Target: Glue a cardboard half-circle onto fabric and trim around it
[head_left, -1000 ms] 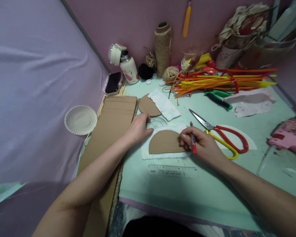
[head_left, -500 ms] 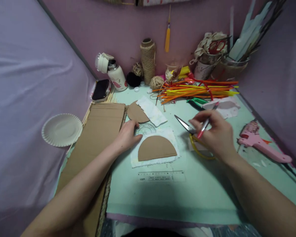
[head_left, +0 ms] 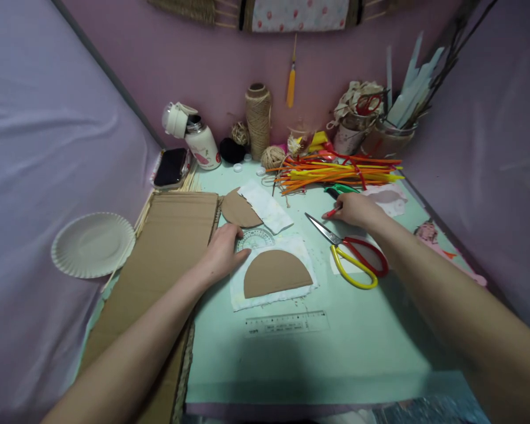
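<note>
My left hand (head_left: 223,253) rests on the table with thumb and fingers apart, beside a clear protractor (head_left: 255,238) and the corner of a white cloth piece (head_left: 238,300). On that cloth lies a brown cardboard half-disc (head_left: 278,274). My right hand (head_left: 355,209) is low over the table, fingers closed on a red pen (head_left: 333,212) whose end pokes out past the fingertips. Just in front of it lie scissors (head_left: 340,244) with one red and one yellow handle, blades slightly parted. A green-handled tool (head_left: 342,188) is right behind the fingers.
Corrugated cardboard (head_left: 168,253) covers the left side, with a paper plate (head_left: 92,244) beyond it. A clear ruler (head_left: 287,323) lies in front. Orange and yellow pipe cleaners (head_left: 335,171), a twine spool (head_left: 258,121), a bottle (head_left: 203,144) and a pink glue gun (head_left: 428,232) stand around.
My right hand has moved from above the scissors away to the back, lowering the pen toward the table by the green-handled tool. My left hand stays put. The camera view has tilted up slightly.
</note>
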The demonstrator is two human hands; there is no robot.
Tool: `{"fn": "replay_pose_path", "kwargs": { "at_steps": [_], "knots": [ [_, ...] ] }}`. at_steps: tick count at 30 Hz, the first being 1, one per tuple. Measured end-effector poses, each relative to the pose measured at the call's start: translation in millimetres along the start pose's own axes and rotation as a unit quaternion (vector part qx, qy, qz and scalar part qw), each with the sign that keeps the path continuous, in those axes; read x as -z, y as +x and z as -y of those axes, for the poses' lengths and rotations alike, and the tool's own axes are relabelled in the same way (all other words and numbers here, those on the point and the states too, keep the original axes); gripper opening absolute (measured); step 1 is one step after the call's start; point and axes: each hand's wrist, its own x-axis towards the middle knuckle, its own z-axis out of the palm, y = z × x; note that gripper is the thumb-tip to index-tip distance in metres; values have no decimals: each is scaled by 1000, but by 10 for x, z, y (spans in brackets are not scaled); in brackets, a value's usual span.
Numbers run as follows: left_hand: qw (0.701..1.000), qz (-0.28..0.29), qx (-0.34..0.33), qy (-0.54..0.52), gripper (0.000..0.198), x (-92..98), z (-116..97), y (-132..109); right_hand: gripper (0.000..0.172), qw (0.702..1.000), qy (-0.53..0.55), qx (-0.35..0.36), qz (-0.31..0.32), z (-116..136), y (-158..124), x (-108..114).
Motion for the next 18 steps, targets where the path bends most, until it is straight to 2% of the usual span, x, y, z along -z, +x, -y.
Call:
{"fn": "replay_pose_path", "kwargs": {
  "at_steps": [7, 10, 14, 18],
  "knots": [
    [1000, -4, -15, 2, 22, -27, 48, -8, 19, 999, 33, 19, -3, -78, -31, -51],
    [1000, -10, -23, 6, 21, -28, 55, -9, 21, 997, 73, 27, -15, -44, -119, -11],
    [1000, 0, -27, 12, 20, -24, 52, -1, 24, 985, 161, 39, -41, -47, -380, 226],
    [999, -11, -32, 24, 19, -40, 45, 8, 23, 936, 326, 66, -115, -205, -827, 533]
  ]
}}
